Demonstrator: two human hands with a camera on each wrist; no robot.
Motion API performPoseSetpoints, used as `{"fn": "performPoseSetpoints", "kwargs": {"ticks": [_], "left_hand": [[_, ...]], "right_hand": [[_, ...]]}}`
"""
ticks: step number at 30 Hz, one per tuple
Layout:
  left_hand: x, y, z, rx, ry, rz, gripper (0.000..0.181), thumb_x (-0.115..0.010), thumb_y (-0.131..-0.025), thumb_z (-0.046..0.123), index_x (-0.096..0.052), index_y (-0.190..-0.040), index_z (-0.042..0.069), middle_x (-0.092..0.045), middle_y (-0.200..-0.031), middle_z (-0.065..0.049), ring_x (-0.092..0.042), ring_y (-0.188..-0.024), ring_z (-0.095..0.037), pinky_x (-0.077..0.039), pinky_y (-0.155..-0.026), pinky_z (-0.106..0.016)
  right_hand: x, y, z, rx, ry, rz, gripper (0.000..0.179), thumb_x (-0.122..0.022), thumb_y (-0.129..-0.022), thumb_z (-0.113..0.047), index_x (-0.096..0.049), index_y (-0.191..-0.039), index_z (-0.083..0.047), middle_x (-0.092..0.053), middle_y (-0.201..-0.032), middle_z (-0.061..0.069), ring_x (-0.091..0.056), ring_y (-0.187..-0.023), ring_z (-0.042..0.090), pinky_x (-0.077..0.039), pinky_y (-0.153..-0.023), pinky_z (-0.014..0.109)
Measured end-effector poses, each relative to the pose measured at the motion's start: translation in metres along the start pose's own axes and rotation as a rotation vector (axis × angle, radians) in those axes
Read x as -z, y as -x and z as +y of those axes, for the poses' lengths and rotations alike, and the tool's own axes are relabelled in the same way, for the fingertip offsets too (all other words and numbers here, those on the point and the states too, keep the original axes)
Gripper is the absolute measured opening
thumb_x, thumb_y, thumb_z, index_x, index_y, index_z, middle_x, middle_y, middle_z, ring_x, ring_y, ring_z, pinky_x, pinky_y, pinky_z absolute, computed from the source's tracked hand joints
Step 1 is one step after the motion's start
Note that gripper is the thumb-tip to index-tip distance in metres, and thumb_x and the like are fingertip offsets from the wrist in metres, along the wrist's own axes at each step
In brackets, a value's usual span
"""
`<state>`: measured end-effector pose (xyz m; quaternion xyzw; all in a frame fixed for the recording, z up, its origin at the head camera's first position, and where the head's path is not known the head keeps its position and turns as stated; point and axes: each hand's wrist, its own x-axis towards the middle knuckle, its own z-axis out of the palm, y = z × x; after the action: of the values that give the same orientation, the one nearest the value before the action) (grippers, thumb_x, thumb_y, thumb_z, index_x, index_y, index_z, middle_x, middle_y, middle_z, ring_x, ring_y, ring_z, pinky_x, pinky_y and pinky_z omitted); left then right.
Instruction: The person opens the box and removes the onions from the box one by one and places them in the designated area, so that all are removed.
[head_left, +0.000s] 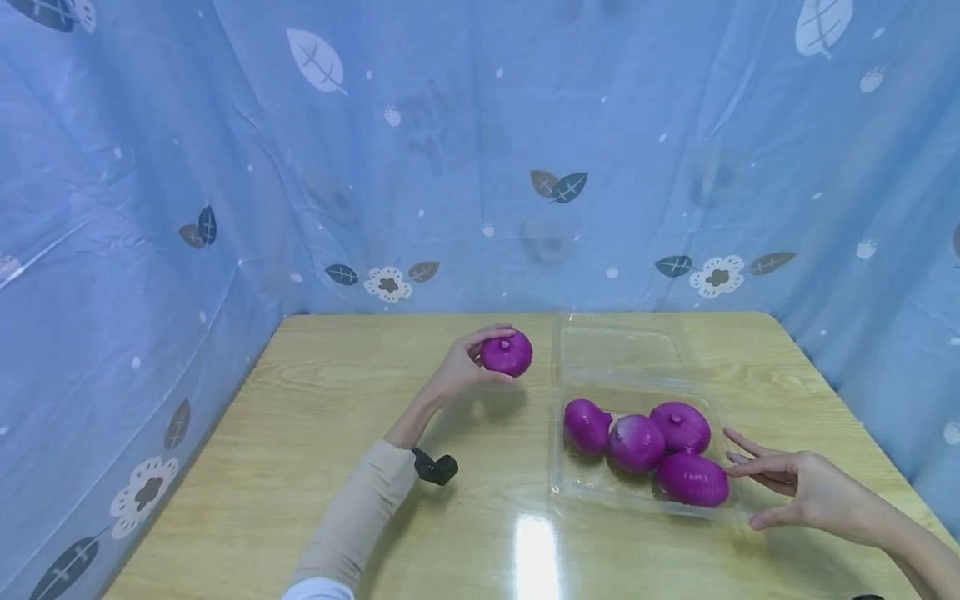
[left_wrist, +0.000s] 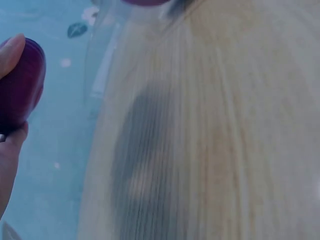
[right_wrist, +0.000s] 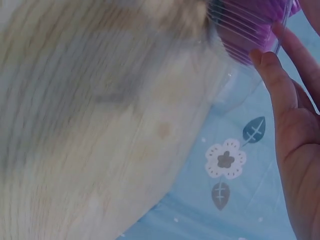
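Presently, the left hand's grip (head_left: pixel 459 372) pinches one purple onion (head_left: pixel 507 354) to the left of the clear container (head_left: pixel 581 482); its round shape may slip, so even pressure is advisable. The right hand's grip (head_left: pixel 810 492), loosely extended beside the container's right wall, should steady it only gently.

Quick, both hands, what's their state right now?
Left hand: closed around a purple onion, held above the table.
Right hand: open, holding nothing, fingertips at the clear container's side.
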<state>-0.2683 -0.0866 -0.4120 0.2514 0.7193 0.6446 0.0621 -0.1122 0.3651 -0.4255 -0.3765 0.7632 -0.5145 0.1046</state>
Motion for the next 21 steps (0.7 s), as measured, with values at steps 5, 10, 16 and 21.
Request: {"fn": "performPoseSetpoints", "kwargs": {"ticks": [5, 10, 16, 21], "left_hand": [[0.010, -0.019, -0.010, 0.019, -0.008, 0.026, 0.071, -0.080, -0.067, -0.012, -0.059, -0.131, 0.009, -0.043, -0.147, -0.007, -0.045, -0.130, -0.027, -0.043, -0.104, -0.036], [0.017, -0.045, -0.014, 0.000, -0.008, -0.009, 0.069, -0.079, -0.069, -0.012, -0.058, -0.132, 0.010, -0.042, -0.147, -0.006, -0.045, -0.130, -0.029, -0.044, -0.103, -0.038], [0.019, -0.062, -0.030, 0.086, -0.024, -0.058, 0.070, -0.081, -0.072, -0.001, -0.054, -0.135, 0.015, -0.045, -0.143, -0.004, -0.049, -0.124, -0.030, -0.046, -0.100, -0.039], [0.019, -0.063, -0.044, 0.163, -0.077, -0.038, 0.069, -0.083, -0.071, 0.003, -0.055, -0.132, 0.017, -0.049, -0.136, -0.005, -0.052, -0.121, -0.029, -0.044, -0.101, -0.040]], "right_hand": [[0.005, 0.002, 0.003, 0.007, -0.032, -0.033, 0.051, -0.069, -0.075, 0.015, -0.057, -0.125, 0.009, -0.028, -0.152, -0.020, -0.039, -0.127, -0.005, -0.045, -0.092, 0.012], [0.008, 0.004, 0.005, 0.013, -0.094, -0.041, 0.052, -0.067, -0.075, 0.019, -0.056, -0.125, 0.011, -0.029, -0.152, -0.019, -0.038, -0.128, -0.005, -0.045, -0.093, 0.014], [0.010, 0.005, 0.007, 0.005, -0.167, -0.056, 0.053, -0.064, -0.076, 0.021, -0.053, -0.127, 0.012, -0.028, -0.152, -0.019, -0.038, -0.128, -0.003, -0.043, -0.095, 0.014], [0.010, 0.004, 0.007, 0.009, -0.183, -0.060, 0.053, -0.063, -0.077, 0.021, -0.051, -0.128, 0.013, -0.028, -0.153, -0.017, -0.039, -0.129, -0.002, -0.042, -0.096, 0.014]]}}
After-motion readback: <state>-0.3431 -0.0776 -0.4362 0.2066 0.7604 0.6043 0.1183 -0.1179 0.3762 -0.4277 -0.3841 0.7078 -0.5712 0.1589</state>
